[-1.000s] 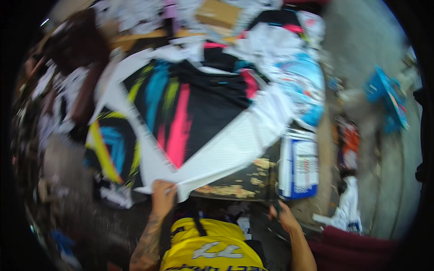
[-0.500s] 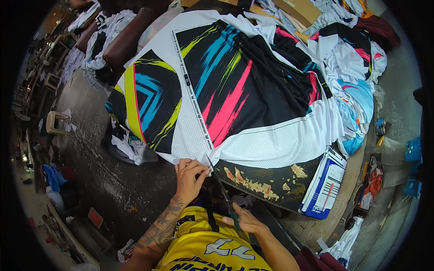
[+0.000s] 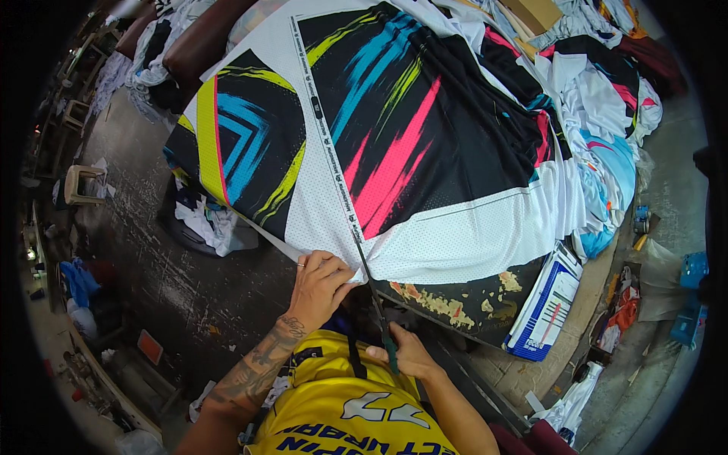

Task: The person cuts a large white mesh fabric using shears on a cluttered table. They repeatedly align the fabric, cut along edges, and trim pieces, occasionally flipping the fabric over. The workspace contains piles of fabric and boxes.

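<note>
two hands [image 3: 322, 286] [image 3: 408, 353], one pair of scissors [image 3: 378, 303]; one patterned cloth [image 3: 447, 152]

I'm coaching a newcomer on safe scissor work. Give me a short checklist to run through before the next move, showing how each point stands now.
1. Right hand gripping the scissors: ok, held at the green handles.
2. Left hand steadying the white fabric: ok, pinching its near edge.
3. Left hand well away from the blades: not ok, the fingertips are close beside them.
4. Black printed panel lying smooth: not ok, folds show on its right part.
5. Lower blade's position: cannot tell, it is not clearly visible.
6. Blue-and-white book clear of the blades: ok, it lies off to the right.
</note>
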A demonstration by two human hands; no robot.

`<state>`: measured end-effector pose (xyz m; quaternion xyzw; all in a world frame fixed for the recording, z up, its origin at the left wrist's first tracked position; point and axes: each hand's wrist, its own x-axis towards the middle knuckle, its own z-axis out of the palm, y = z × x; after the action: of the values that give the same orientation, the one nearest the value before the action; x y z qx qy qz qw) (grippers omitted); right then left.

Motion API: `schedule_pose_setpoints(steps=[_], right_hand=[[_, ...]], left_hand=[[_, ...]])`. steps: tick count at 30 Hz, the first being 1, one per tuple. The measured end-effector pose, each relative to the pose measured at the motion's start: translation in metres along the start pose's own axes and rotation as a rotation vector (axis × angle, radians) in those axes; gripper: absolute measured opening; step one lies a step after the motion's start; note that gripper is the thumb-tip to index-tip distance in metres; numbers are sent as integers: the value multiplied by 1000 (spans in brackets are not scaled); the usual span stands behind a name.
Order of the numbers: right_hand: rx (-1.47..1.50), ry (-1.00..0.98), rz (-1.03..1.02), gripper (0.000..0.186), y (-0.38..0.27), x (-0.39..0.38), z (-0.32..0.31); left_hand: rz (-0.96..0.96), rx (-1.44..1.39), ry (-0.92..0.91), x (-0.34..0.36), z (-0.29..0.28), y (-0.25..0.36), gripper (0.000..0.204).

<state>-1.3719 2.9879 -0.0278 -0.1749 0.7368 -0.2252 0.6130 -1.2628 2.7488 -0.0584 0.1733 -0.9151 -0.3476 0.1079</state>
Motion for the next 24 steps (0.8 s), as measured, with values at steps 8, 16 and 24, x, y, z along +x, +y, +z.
schedule_pose_setpoints(steps=[8,16,24], right_hand=[[105,80,41,63,-7,-18,-9],[76,53,151,70,-25,-17,-17],[-78,16,131,72,-54,22,-26]], left_hand=[[12,-16,-69,6,-6,-2,22],[0,-48,-110,6,-10,-5,17],[-1,-88,-166,9,-19,-7,17]])
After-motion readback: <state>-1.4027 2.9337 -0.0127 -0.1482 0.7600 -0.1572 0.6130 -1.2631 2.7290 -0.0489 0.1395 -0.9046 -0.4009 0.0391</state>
